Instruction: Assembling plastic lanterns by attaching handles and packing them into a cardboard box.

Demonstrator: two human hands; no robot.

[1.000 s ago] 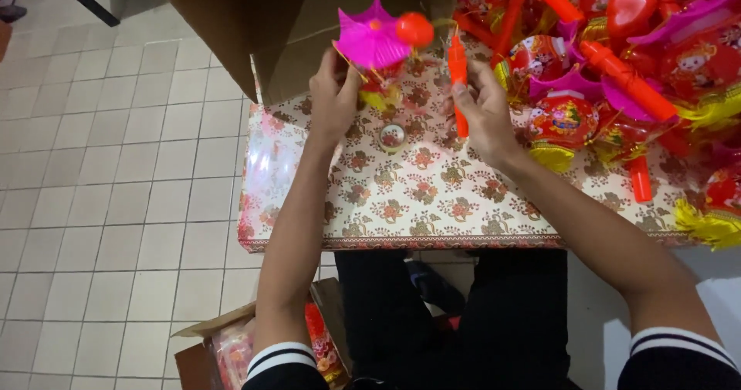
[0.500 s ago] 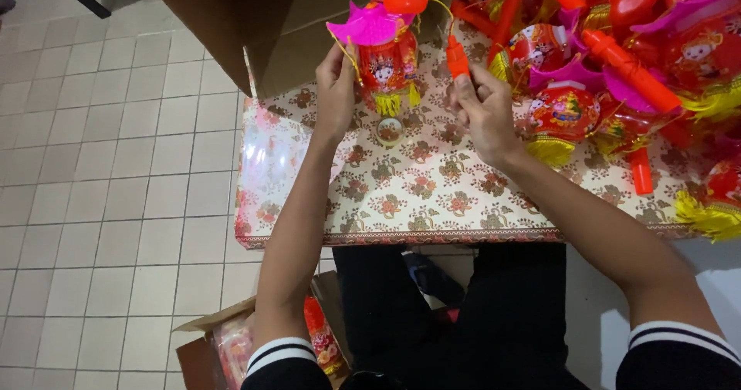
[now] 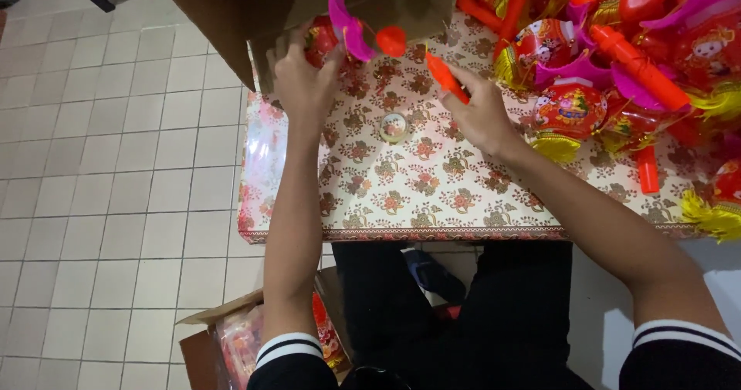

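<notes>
Left hand [image 3: 305, 81]: fingers curled around a red toy lantern [image 3: 323, 41] with a magenta top [image 3: 345, 27], held above the far left corner of the table [image 3: 401, 197], right at the mouth of a brown cardboard box [image 3: 231, 12] that overhangs that corner. An orange ball [image 3: 391, 41] sits just beside the magenta top, on its right; how it is attached cannot be made out.

Right hand [image 3: 482, 116]: fingers pinched closed on an orange stick [image 3: 445, 76], which points up and away from the person toward the far edge. Hand hovers over the middle of the table, well apart from the left hand.

Table: covered in a cloth with a red and cream flower pattern. A small round cap-like piece [image 3: 393, 127] lies flat on the cloth between the two hands, nearer the far edge than the near one, touching neither hand.

Right half of table: a heap of red and magenta lanterns [image 3: 610, 74] with orange sticks and yellow tassels, reaching to the right edge and far right corner. The right hand is just beside the left fringe of this heap.

Below the near edge: an open carton [image 3: 231, 336] on the tiled floor by the person's left arm, holding wrapped red goods. Both sleeves dark with white stripes at the cuff.
</notes>
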